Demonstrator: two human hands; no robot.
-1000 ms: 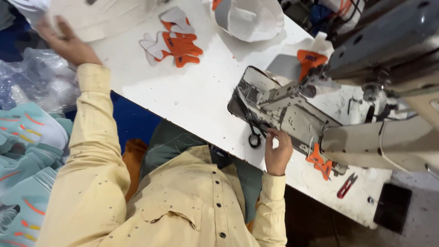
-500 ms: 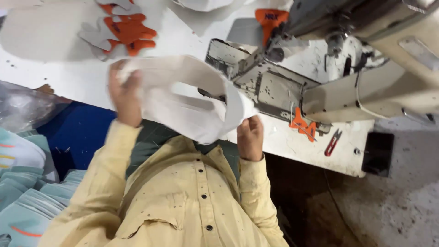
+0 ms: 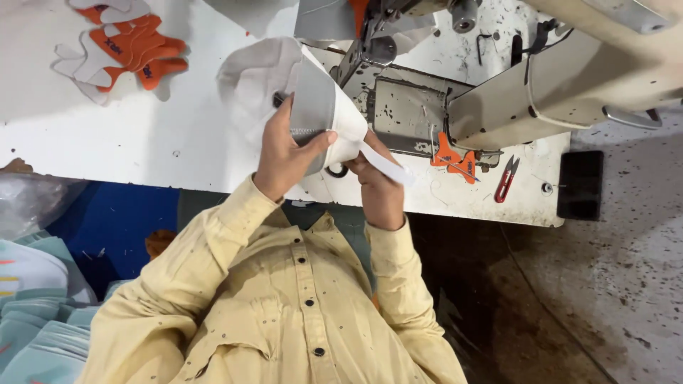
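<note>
fingers of the left hand (image 3: 284,153) were curled around a white and grey fabric piece (image 3: 320,114), thumb pressed across its front over a short line of stitching, so the piece was pinched firmly. the right hand (image 3: 377,185) gripped the lower edge of the same piece from beneath, fingers closed on it where a narrow white strip (image 3: 384,163) ran off toward the right. both hands held the piece just above the near edge of the white table (image 3: 142,135), right in front of the sewing machine (image 3: 455,92).

to handle this well, it seemed wise to keep the thumb flat on the seam so the layers would not slide, and to hold the strip taut but not stretched, with the edges lined up before anything went near the needle.

the fabric piece looked soft and light, folded into a cone-like curve, grey on the face and white on the turned side, and it would likely crease easily. beside it lay more white fabric (image 3: 252,85), orange and white cut pieces (image 3: 124,50) farther left, and red thread snips (image 3: 505,178) to the right.
</note>
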